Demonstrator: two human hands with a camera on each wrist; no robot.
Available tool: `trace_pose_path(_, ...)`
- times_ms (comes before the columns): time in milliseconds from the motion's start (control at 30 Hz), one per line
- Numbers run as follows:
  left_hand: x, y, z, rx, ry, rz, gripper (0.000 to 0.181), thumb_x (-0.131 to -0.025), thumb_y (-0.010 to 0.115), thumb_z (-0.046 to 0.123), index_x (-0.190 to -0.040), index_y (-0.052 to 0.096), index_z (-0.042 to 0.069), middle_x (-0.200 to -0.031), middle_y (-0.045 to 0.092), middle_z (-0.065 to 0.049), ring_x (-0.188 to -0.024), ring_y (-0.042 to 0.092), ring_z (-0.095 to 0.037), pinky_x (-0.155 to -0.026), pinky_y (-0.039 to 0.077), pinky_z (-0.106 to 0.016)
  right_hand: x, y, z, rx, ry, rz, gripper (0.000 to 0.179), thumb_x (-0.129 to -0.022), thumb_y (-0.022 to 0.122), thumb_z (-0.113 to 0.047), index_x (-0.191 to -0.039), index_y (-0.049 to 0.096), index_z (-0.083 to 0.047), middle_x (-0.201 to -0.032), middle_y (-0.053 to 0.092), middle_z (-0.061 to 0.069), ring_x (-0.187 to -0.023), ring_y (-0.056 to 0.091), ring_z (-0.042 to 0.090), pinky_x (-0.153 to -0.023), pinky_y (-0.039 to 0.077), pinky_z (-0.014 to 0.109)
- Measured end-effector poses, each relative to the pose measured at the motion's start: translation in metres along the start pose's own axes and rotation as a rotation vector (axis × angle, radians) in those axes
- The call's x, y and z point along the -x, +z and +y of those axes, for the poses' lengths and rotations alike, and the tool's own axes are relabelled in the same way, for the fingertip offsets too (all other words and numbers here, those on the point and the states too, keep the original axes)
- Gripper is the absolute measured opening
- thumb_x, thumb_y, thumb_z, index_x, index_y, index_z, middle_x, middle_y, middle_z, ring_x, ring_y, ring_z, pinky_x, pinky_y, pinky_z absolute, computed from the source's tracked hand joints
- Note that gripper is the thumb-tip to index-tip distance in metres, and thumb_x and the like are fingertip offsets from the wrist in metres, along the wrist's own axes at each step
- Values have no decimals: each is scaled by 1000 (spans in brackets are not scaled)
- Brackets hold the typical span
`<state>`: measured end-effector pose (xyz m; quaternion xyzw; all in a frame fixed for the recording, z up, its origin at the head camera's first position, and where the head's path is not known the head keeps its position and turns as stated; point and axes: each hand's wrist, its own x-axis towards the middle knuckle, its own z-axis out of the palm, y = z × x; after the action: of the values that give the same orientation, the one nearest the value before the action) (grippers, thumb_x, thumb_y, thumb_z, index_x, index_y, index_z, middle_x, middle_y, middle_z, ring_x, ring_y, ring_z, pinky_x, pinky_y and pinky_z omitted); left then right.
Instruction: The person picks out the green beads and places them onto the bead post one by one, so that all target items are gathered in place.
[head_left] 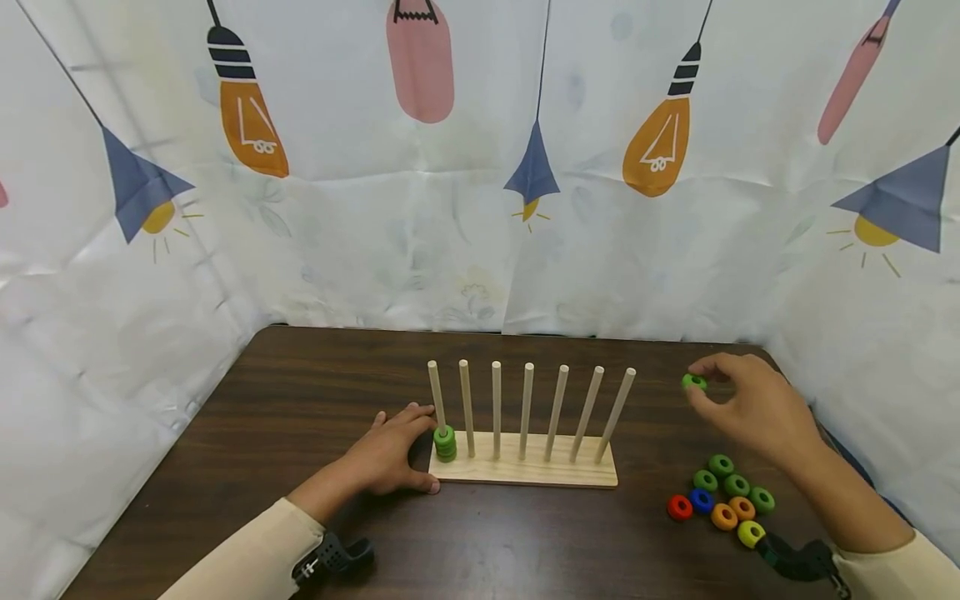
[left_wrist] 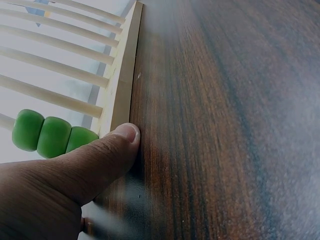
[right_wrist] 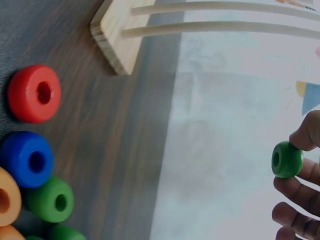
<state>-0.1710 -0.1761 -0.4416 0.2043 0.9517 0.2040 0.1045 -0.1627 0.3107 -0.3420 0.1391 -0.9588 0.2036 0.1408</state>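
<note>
Above the table [head_left: 300, 392], right hand [head_left: 763, 408] pinches a green bead [right_wrist: 290, 161].
Threading seems the step; next likely calls for its hole over a peg [head_left: 437, 396], left hand [head_left: 392, 454] gripping the rack [head_left: 525, 472].

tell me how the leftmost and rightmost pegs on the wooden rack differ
The leftmost peg carries stacked green beads; the rightmost peg is bare. The leftmost peg stands beside the left hand; the rightmost peg is nearer the right hand. Both are slim, pale wooden rods.
</note>
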Motion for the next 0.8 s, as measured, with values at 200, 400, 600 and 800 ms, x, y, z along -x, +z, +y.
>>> trace_pose_path(200, -1, 0, -1, -2, 7, 1, 75, -73, 92, 48, -133, 61, 17, -160, 39, -11, -152, 26, -37, -115, 15, -71, -3, -6, -10, 13, -31, 31, 24, -90, 80, -28, -110, 75, -15, -105, 68, 8, -98, 61, 30, -69, 49, 54)
trace_pose_path(400, -1, 0, -1, -6, 10, 3, 76, -73, 92, 48, -135, 61, 16, -160, 39, -11, -151, 26, -38, -115, 15, -72, -5, -13, -23, 25, -99, 60, 23, -88, 82, -22, -108, 75, -15, -103, 70, 4, -96, 62, 27, -73, 49, 51)
trace_pose_path(600, -1, 1, -2, -10, 10, 8, 76, -72, 92, 49, -134, 61, 16, -160, 39, -10, -151, 27, -38, -114, 16, -72, -7, -19, -34, 24, -139, 78, 24, -86, 83, -21, -108, 75, -15, -103, 71, 4, -98, 63, 27, -76, 49, 53)
trace_pose_path(800, -1, 1, -2, -11, 18, 12, 75, -72, 92, 49, -133, 61, 16, -159, 40, -10, -151, 27, -38, -114, 16, -73, -9, -23, -43, 17, -159, 86, 27, -86, 84, -21, -110, 75, -15, -107, 71, 6, -100, 63, 29, -77, 50, 54)
